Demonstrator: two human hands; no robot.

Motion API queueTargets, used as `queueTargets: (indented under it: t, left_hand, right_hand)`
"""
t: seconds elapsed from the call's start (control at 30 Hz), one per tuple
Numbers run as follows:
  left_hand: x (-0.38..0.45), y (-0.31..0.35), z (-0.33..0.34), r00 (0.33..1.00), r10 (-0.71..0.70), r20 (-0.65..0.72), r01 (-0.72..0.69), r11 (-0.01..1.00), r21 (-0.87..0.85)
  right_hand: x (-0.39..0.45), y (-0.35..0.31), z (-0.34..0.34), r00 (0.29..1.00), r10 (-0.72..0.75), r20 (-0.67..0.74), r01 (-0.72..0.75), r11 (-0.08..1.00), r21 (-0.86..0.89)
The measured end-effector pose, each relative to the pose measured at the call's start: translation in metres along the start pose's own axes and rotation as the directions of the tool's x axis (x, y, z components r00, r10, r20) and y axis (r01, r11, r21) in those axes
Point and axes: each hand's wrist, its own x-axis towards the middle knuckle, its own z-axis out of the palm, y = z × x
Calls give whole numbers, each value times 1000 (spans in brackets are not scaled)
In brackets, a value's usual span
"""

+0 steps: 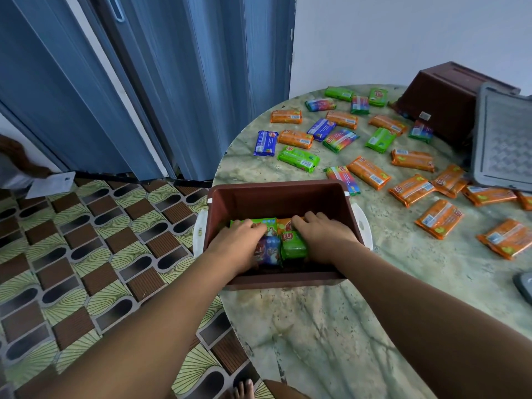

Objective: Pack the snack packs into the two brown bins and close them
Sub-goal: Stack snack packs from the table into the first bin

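Head view looks down on a round marble-pattern table (pixel 331 326) with both arms reaching forward. An open brown bin (pixel 276 197) stands at the near left edge of the table, with white side handles (pixel 363 226) hanging out on both sides. Both hands are inside it. The left hand (pixel 239 240) lies on the packs at the left side of the bin, its fingers bent down over a green pack (pixel 259 223) and a blue-purple pack (pixel 269 250). The right hand (pixel 322 237) lies at the right side, fingers curled over an orange pack (pixel 283 224) and touching a second green pack (pixel 293 246). I cannot tell if the hands really grip these packs or only press them into place.

Many loose snack packs (pixel 368 172) are spread on the far half of the table: mostly orange ones at the right, green, blue and rainbow-coloured ones further back. A rainbow pack (pixel 344 180) lies just beside the far right corner of the open bin.

A second brown bin (pixel 449 102) lies upside down at the far right of the table, on top of some packs. A grey lid (pixel 503 139) leans against it, tilted, its lower edge resting on orange packs. Another grey object (pixel 525 286) shows at the right border, mostly cut off.

Left of the table is a patterned tile floor (pixel 86 254) and a blue folding door (pixel 144 82). A bare foot (pixel 244 390) shows at the bottom edge.
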Motion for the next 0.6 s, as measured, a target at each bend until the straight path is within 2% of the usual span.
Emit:
queueTargets:
  t: [0.07,0.17,0.4,0.6]
  left_hand:
    - [2,-1,0,1000,1,-23,-1,1000,-23]
    - [2,-1,-1,999,-32,29,34,997,-62]
    - [1,2,1,998,-28,50,33,995,-97]
    - [3,2,1,998,15,59,-10,997,-71]
  right_hand:
    - [0,0,0,1000,1,4,-1,1000,5]
    - [0,0,-1,1000,6,12,-6,1000,5]
    - [-5,-1,-4,1000,0,-16,1,999,42]
    - [-6,4,-18,999,-30,14,25,967,253]
